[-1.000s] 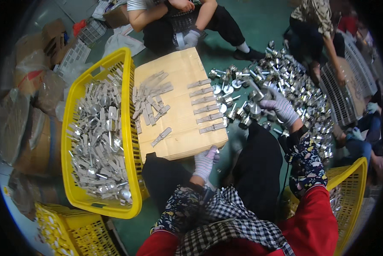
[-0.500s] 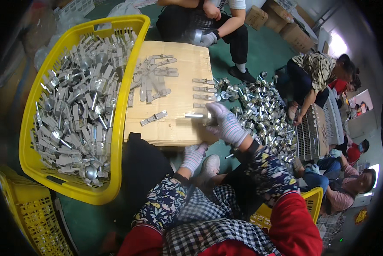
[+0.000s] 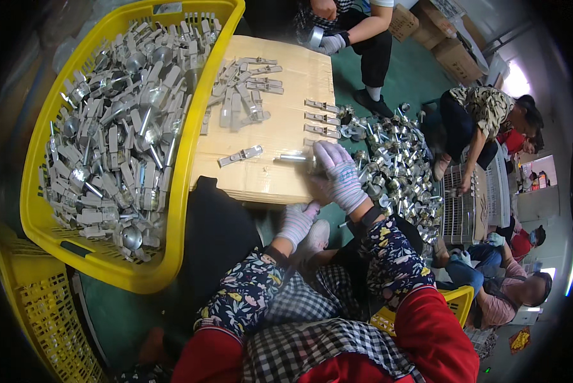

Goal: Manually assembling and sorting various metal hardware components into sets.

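Note:
My right hand (image 3: 341, 175), in a striped glove, is closed around the wide end of a metal piece with a straight rod (image 3: 291, 157). The rod points left, just over the cardboard-topped work surface (image 3: 267, 182). At its near edge my gloved left hand (image 3: 295, 225) has its fingers pressed together; whatever they may hold is hidden. One loose grey slotted strip (image 3: 240, 156) lies left of the rod. Several similar strips (image 3: 321, 119) form a row along the right edge, and more lie in a heap (image 3: 235, 96) farther back.
A yellow basket (image 3: 193, 134) full of grey-and-metal pieces stands at left. Metal stemmed parts (image 3: 401, 172) are piled on the floor at right. Another person's gloved hand (image 3: 333, 43) is across the surface. More people sit at right, by a wire crate (image 3: 459, 204). Cardboard boxes (image 3: 459, 60) stand behind.
The view has shifted, so the surface and basket appear higher in it. My right hand keeps its hold on the rodded metal piece. My left hand sits nearer to the right hand.

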The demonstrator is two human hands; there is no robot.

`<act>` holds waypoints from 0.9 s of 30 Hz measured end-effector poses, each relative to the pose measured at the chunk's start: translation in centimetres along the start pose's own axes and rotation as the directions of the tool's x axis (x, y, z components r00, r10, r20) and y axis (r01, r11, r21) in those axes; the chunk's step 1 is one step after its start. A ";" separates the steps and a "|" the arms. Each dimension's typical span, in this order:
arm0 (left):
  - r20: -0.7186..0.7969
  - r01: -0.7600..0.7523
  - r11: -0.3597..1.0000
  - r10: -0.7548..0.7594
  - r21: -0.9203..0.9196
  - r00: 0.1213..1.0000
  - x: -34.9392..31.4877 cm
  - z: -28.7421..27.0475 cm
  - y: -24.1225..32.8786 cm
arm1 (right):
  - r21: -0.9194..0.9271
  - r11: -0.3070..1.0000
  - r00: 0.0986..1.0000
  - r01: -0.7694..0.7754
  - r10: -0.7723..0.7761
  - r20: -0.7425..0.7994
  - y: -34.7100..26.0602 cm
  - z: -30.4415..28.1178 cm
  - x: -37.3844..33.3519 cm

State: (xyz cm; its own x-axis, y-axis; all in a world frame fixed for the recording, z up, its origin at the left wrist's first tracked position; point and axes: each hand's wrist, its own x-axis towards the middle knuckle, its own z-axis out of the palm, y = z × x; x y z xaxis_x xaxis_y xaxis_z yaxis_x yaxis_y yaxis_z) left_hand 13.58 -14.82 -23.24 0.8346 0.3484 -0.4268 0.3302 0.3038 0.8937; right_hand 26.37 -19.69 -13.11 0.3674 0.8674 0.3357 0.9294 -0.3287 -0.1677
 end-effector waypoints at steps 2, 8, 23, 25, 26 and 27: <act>0.011 0.012 1.000 -0.012 -0.026 1.000 -0.5 0.0 0.8 | -0.009 1.000 1.000 0.014 -0.014 0.018 -0.1 -0.2 0.0; 0.017 -0.059 0.981 0.057 0.183 0.998 -0.7 -0.7 2.5 | -0.024 1.000 0.968 -0.006 0.012 0.252 -1.4 -3.0 1.1; 0.153 -0.063 0.975 0.031 0.215 0.988 0.5 -2.6 13.0 | -0.004 0.999 0.973 -0.041 0.041 0.228 0.2 -0.8 -0.1; 0.189 -0.324 0.921 0.286 0.217 0.940 -1.6 -3.1 18.4 | -0.094 0.994 0.977 -0.056 0.074 0.198 1.3 -0.4 -0.9; 0.162 -0.558 0.803 0.534 0.210 0.830 -3.2 -4.7 20.6 | -0.056 0.997 0.975 -0.055 0.066 0.210 0.4 -1.4 0.1; 0.030 -0.318 0.946 0.320 -0.058 0.947 -4.5 -5.6 23.7 | -0.011 1.000 0.993 -0.011 0.012 0.120 0.6 -1.3 0.1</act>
State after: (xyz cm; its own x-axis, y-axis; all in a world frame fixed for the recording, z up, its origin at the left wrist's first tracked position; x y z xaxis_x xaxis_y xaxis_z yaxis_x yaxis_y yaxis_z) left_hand 15.19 -4.21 -0.94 0.9092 0.4005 -0.1139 0.0215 0.2279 0.9734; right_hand 27.04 -20.31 -12.02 0.3720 0.9018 0.2200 0.9256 -0.3426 -0.1609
